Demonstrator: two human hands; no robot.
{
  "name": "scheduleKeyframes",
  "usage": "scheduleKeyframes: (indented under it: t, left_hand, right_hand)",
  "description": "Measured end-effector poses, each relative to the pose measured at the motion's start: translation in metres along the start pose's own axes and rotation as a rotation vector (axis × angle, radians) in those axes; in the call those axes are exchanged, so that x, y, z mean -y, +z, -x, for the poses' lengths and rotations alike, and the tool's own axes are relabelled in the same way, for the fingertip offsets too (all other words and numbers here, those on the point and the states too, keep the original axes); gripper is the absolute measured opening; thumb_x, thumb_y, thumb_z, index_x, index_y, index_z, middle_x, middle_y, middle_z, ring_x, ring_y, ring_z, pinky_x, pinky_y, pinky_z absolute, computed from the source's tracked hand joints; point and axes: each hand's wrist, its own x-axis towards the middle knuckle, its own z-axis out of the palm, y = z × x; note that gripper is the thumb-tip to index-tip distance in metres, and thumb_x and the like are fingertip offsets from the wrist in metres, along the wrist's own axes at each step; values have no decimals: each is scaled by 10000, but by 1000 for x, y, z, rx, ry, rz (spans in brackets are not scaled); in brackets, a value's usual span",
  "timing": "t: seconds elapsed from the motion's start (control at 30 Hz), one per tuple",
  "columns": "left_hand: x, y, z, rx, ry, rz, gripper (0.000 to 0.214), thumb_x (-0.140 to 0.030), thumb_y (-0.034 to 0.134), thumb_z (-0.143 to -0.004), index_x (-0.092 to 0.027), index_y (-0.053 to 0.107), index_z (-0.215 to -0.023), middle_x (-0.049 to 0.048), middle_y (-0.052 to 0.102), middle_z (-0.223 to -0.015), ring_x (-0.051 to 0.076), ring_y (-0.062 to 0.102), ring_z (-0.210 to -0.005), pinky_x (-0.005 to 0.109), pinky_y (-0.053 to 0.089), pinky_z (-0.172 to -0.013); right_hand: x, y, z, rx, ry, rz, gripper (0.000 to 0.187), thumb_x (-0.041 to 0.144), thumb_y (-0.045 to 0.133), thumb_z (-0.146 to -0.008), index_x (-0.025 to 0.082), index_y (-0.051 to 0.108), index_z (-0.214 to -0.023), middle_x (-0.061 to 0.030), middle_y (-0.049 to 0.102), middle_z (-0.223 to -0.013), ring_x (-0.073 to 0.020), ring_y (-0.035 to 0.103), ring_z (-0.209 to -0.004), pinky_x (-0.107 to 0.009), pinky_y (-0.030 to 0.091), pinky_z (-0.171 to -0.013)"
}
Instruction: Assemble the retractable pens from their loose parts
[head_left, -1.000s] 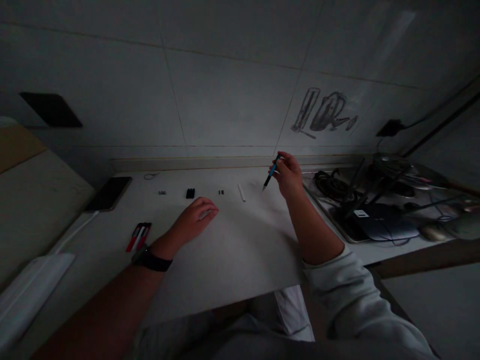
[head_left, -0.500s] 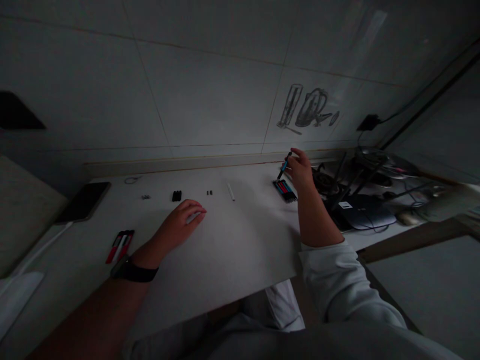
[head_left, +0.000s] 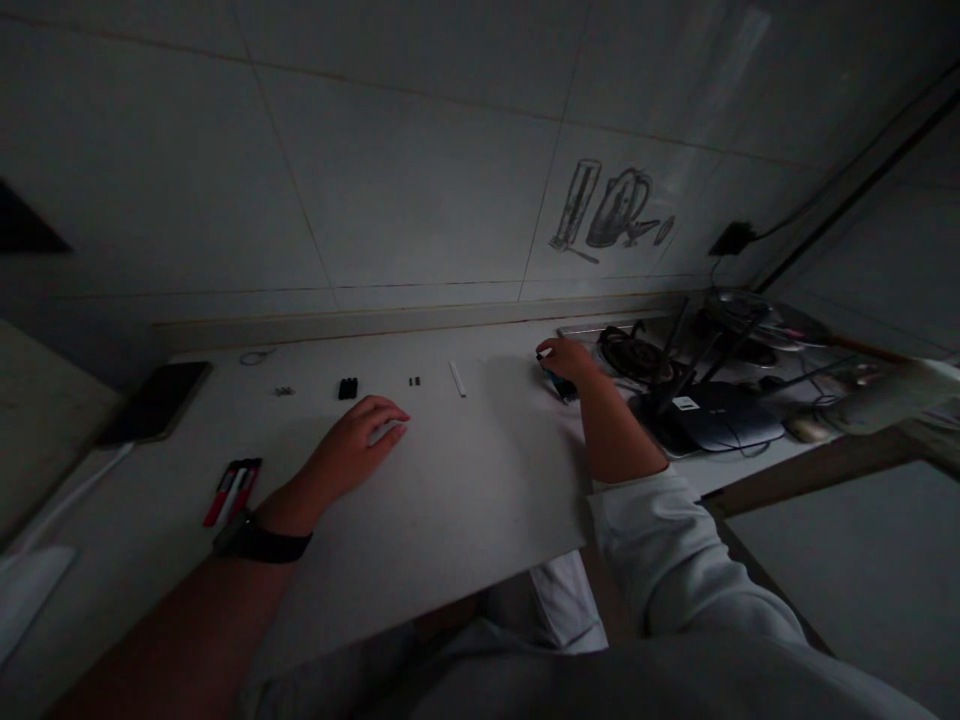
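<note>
My right hand (head_left: 568, 360) is low over a small group of pens (head_left: 567, 394) at the right of the table. Its fingers are closed on a blue-and-black pen (head_left: 552, 377), mostly hidden under the hand. My left hand (head_left: 365, 440) rests on the tabletop, loosely curved with thumb and fingers apart, holding nothing. Just beyond it lie several short black parts (head_left: 348, 388), two tiny dark pieces (head_left: 415, 381) and a thin white stick (head_left: 457, 379). Small metallic bits (head_left: 285, 391), too small to name, lie further left.
Red-and-black pens (head_left: 232, 491) lie beside my left wrist. A phone (head_left: 156, 403) with a white cable lies at the left, near a thin ring (head_left: 256, 357). On the right are a gas burner (head_left: 637, 355) and a black router (head_left: 724, 417) with raised antennas. A tiled wall closes the back.
My right hand has come down and slightly left with the pen, which was upright and now lies lower among the other pens. My left hand keeps its place and pose.
</note>
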Motion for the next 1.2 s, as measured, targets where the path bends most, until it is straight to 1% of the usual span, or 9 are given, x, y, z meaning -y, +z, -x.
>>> scheduleKeyframes:
  t: [0.17, 0.43, 0.63, 0.77, 0.97, 1.1, 1.2]
  left_hand:
    - [1, 0, 0, 2, 8, -7, 279, -432, 536, -1015, -234, 719, -1085, 67, 654, -1135, 230, 645, -1080, 439, 530, -1008]
    - [1, 1, 0, 2, 12, -6, 233, -388, 556, -1007, -238, 716, -1085, 58, 648, -1134, 227, 643, -1082, 429, 526, -1004]
    - [1, 1, 0, 3, 26, -13, 224, -383, 558, -1013, -239, 712, -1087, 56, 640, -1135, 220, 639, -1077, 420, 526, -997]
    - [3, 2, 1, 5, 33, -19, 221, -378, 558, -1013, -238, 710, -1090, 56, 638, -1140, 219, 639, -1077, 414, 526, -995]
    - [2, 2, 1, -1, 35, -37, 219, -370, 549, -1018, -237, 707, -1089, 57, 632, -1143, 218, 636, -1092, 419, 524, -1017]
    - [2, 1, 1, -6, 33, -45, 221, -371, 540, -1024, -243, 704, -1101, 59, 633, -1151, 221, 635, -1102, 427, 523, -1023]
    - [2, 1, 1, -5, 35, -39, 218, -364, 543, -1023, -240, 704, -1100, 61, 632, -1150, 220, 635, -1102, 425, 523, -1021]
  right_hand:
    - [-1, 4, -3, -15, 10, 55, 391, 247, 640, -876, 253, 767, -1246, -72, 780, -1177, -227, 696, -1077, -296, 495, -947]
    - [-4, 10, -7, -38, 35, 104, 380, 289, 642, -887, 273, 766, -1246, -84, 752, -1258, -266, 672, -1160, -340, 506, -956]
    - [-4, 13, -10, -34, 13, 125, 387, 258, 653, -882, 251, 760, -1254, -101, 748, -1263, -263, 672, -1167, -336, 494, -983]
    - [-6, 14, -11, -38, 23, 131, 359, 274, 658, -890, 245, 766, -1232, -110, 741, -1273, -272, 673, -1170, -344, 491, -985]
    - [-13, 11, -12, -63, 52, 142, 369, 290, 655, -898, 256, 751, -1253, -84, 753, -1229, -261, 672, -1144, -340, 493, -968]
    - [-17, 9, -13, -90, 9, 139, 377, 266, 653, -913, 291, 747, -1277, -89, 698, -1311, -254, 632, -1186, -344, 465, -1018]
    - [-17, 10, -12, -91, -9, 146, 358, 329, 678, -914, 315, 760, -1263, -106, 631, -1397, -276, 601, -1224, -373, 446, -1043]
